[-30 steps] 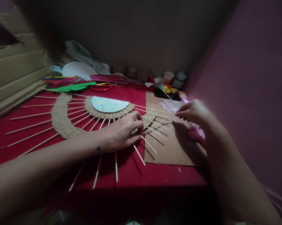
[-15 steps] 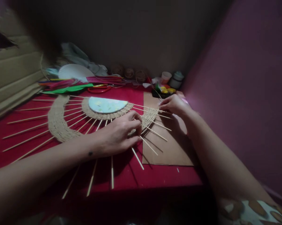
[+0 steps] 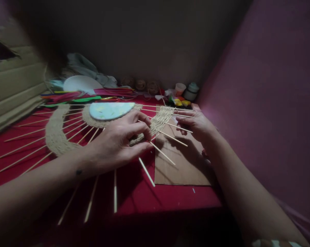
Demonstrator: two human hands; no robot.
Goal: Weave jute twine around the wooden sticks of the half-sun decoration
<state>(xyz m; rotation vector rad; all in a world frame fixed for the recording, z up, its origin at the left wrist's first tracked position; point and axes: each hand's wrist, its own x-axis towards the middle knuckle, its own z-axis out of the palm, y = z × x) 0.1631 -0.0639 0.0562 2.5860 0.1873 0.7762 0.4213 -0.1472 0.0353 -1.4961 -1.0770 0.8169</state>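
A half-round woven piece [image 3: 57, 127] has thin wooden sticks [image 3: 164, 153] radiating from a pale blue half disc [image 3: 112, 110]. Twine forms an inner band and a wider outer band across the sticks. My left hand [image 3: 129, 133] closes around the outer band right of centre, thumb below and fingers above. At the band's right end [image 3: 163, 117], my right hand [image 3: 198, 125] is under the stick ends, its fingers partly bent behind them. Whatever those fingertips pinch is hidden.
A brown board [image 3: 183, 168] lies under the piece's right side on the red cloth [image 3: 134, 195]. Along the back are twine balls [image 3: 152, 87], a cup [image 3: 180, 89], a lidded jar [image 3: 191, 91], coloured strips [image 3: 113, 91] and a white plate [image 3: 81, 84]. A purple wall rises at right.
My right hand has gone from pinching at the band's upper end to underneath the stick ends. The woven piece and my left hand have shifted slightly left in view.
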